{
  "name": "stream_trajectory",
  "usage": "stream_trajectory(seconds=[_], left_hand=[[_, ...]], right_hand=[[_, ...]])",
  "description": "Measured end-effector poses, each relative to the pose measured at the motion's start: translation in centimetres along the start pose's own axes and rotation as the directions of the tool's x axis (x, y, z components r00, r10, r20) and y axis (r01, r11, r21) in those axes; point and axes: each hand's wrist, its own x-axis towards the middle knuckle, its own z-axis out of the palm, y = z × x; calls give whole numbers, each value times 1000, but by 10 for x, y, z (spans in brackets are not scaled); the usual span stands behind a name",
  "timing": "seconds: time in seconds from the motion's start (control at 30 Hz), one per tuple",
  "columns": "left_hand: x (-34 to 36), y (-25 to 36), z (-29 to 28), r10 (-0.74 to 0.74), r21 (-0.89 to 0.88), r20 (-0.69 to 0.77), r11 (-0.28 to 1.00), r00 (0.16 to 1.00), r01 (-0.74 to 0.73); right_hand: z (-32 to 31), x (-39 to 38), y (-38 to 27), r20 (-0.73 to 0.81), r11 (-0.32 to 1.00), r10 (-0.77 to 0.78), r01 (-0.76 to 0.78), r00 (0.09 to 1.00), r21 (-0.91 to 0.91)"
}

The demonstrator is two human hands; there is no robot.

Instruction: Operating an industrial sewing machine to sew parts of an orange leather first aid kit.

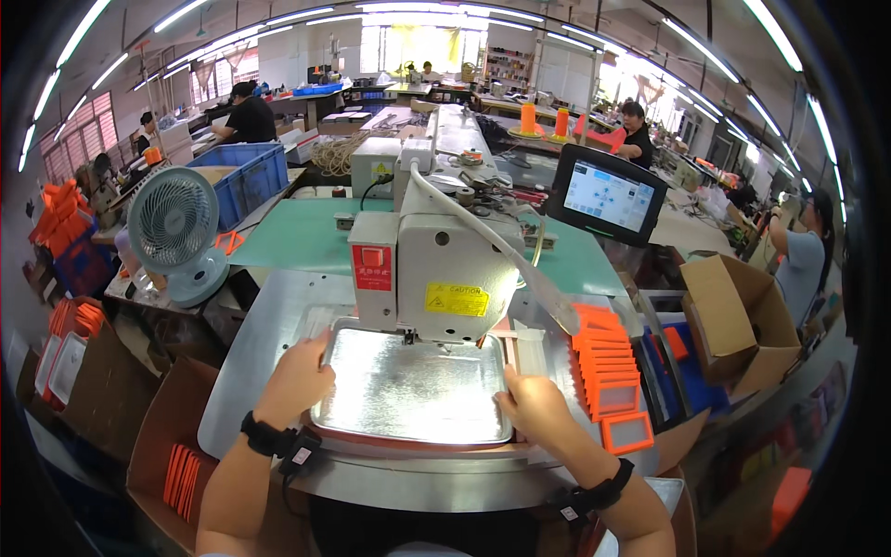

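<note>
A shiny silver rectangular tray with a raised rim lies flat on the metal work plate, under the head of an industrial sewing machine. My left hand is closed at the tray's left edge. At its right edge my right hand is also closed, thumb along the rim. Both sets of fingertips are partly hidden. A thin orange strip shows beneath the tray's front edge. Just right of my right hand, a fanned stack of orange-framed panels rests on the plate.
A screen stands behind right, a fan at left. Cardboard boxes flank the table; one at lower left holds orange pieces. A blue crate sits behind the fan. Several people work farther off.
</note>
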Motion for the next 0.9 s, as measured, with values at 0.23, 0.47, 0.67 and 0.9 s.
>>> stream_trajectory(seconds=[0.23,0.47,0.67,0.9], left_hand=[[-70,12,-28,-286,-911,-26,401,958,95],[-121,121,33,-105,-946,-173,295,979,-135],[-113,118,30,-527,-991,130,-35,840,132],[-165,55,-10,-713,-960,68,-238,698,-150]], right_hand=[[18,28,-19,28,990,-78,74,997,121],[14,45,-25,154,949,-108,55,982,310],[11,31,-56,245,862,-164,18,955,507],[16,-5,-64,46,643,-643,506,765,575]])
